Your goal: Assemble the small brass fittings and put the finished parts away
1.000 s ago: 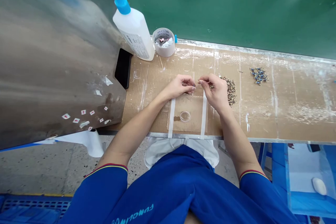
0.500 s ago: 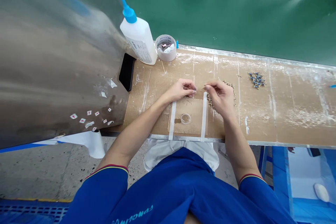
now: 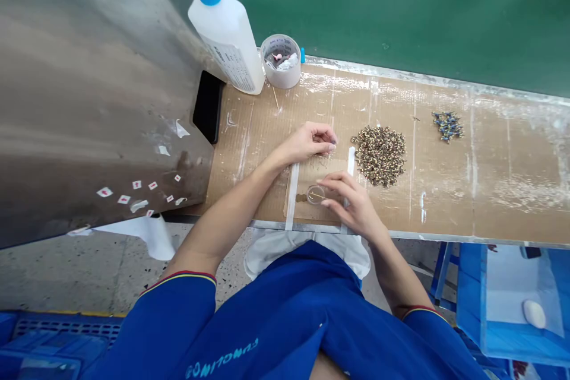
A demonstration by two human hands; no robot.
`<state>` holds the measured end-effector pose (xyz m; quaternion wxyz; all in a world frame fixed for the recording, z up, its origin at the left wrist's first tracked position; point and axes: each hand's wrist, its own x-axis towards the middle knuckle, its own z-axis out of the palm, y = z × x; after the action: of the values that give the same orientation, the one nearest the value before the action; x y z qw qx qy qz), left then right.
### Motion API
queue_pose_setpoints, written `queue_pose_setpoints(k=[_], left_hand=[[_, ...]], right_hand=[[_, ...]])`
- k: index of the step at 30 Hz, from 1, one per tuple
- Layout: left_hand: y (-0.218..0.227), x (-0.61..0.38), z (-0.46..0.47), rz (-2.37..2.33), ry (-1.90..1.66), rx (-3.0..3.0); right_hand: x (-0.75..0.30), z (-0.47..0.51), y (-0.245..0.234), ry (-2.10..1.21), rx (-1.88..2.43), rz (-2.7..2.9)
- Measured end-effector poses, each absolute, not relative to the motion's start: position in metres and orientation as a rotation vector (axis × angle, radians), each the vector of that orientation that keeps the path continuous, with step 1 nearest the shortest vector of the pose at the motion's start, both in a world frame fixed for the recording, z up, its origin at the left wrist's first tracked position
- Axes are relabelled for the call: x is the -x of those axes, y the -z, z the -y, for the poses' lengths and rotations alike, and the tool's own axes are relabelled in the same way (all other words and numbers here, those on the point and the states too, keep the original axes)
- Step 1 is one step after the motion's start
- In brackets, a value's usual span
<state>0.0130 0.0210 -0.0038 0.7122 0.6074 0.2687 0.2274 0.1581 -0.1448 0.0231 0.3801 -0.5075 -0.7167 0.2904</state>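
My left hand (image 3: 314, 141) is above the cardboard with its thumb and fingertips pressed together. What they pinch, if anything, is too small to make out. Lower down, my right hand (image 3: 351, 205) reaches over a small clear round dish (image 3: 309, 199), thumb and index finger apart. A thin wooden stick (image 3: 317, 195) rests across the dish, its right end between those two fingertips. To the right of my hands lies a pile of small brass-coloured metal parts (image 3: 380, 156). Farther right is a smaller heap of blue-and-brass parts (image 3: 447, 126).
A white bottle with a blue nozzle (image 3: 231, 41) stands at the back left, beside a tape roll (image 3: 281, 76) holding scraps. A black phone (image 3: 208, 108) leans near the metal panel (image 3: 111, 101). Another thin stick (image 3: 275, 98) lies on the cardboard. A green surface (image 3: 401, 12) runs behind.
My right hand has moved down and left, from beside my left hand to the dish, taking the thin stick along. Its fingers have parted. The brass-coloured pile is now uncovered.
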Motion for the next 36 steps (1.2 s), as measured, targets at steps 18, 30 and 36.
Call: queue_pose_setpoints(k=[18, 30, 36], left_hand=[[0.001, -0.013, -0.019, -0.651, -0.499, -1.364], [0.006, -0.012, -0.019, -0.639, -0.505, -1.369], [0.006, -0.013, -0.019, -0.623, -0.516, -1.38]], right_hand=[[-0.226, 0.055, -0.001, -0.27, 1.833, 1.945], [-0.225, 0.056, -0.018, -0.476, 1.805, 1.784], [-0.226, 0.053, -0.016, -0.568, 1.716, 1.625]])
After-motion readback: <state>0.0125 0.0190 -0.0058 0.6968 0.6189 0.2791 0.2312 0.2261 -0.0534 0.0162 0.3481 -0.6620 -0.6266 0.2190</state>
